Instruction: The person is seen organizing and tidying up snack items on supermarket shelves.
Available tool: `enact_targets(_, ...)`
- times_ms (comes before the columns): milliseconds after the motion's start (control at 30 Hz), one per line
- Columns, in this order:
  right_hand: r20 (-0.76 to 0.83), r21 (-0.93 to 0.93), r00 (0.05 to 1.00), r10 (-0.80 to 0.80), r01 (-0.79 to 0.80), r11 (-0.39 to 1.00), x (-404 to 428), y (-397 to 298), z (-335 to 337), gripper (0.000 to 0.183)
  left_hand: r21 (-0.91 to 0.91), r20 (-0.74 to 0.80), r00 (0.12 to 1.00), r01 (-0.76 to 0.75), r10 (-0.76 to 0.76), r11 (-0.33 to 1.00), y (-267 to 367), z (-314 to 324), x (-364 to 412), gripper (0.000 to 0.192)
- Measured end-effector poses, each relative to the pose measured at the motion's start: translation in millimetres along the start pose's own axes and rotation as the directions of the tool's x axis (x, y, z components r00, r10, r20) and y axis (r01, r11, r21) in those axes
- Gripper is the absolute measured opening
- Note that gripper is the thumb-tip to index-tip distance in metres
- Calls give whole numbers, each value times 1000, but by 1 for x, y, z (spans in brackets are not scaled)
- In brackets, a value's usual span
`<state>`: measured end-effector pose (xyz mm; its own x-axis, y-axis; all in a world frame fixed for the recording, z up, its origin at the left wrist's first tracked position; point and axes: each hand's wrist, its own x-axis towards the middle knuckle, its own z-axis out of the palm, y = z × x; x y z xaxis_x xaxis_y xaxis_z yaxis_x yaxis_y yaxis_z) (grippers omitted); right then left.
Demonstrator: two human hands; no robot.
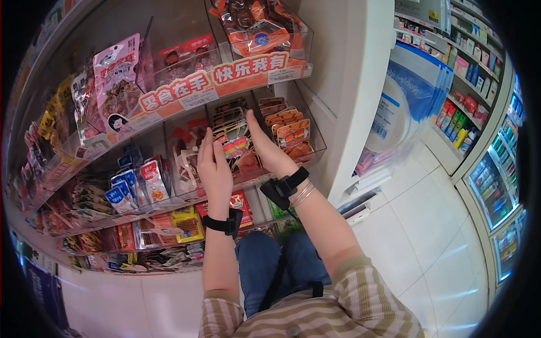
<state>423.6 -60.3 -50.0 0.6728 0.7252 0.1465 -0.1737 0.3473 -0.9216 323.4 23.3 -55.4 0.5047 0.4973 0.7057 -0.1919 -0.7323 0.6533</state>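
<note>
My left hand (213, 167) and my right hand (270, 148) reach into a clear plastic bin on the middle shelf. Their palms face each other with the fingers stretched out. Between them stands a row of black-edged snack packets (233, 141), upright and one behind another. The left thumb lies along the front packet's left edge, and the right palm lies along the other side. How firmly either palm touches the packets is hard to see. Orange snack packets (291, 135) fill the compartment just right of my right hand. Red-topped packets (186, 156) lie left of my left hand.
Above my hands runs a shelf edge with a printed orange strip (211, 86). Blue and white snack packets (127, 186) stand farther left, and yellow packets (186, 224) hang lower. A white end panel (359, 84) rises at the right, beside hanging clear-fronted packages (389, 114) and a tiled floor (418, 232).
</note>
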Motion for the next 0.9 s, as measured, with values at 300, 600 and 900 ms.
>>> enact_targets(300, 368, -909, 751, -549, 415, -40, -9, 8, 18, 48, 81, -109, 994, -15, 24, 997, -5, 8, 2, 54)
enact_targets(600, 387, -922, 709, -589, 307, -236, -16, 18, 24, 49, -172, -215, 976, -79, 41, 982, -5, -1, -1, 54)
enact_targets(900, 351, -936, 831, -431, 326, -135, -31, 22, 21, 55, -104, -243, 962, -153, 124, 983, -2, -10, -32, 41)
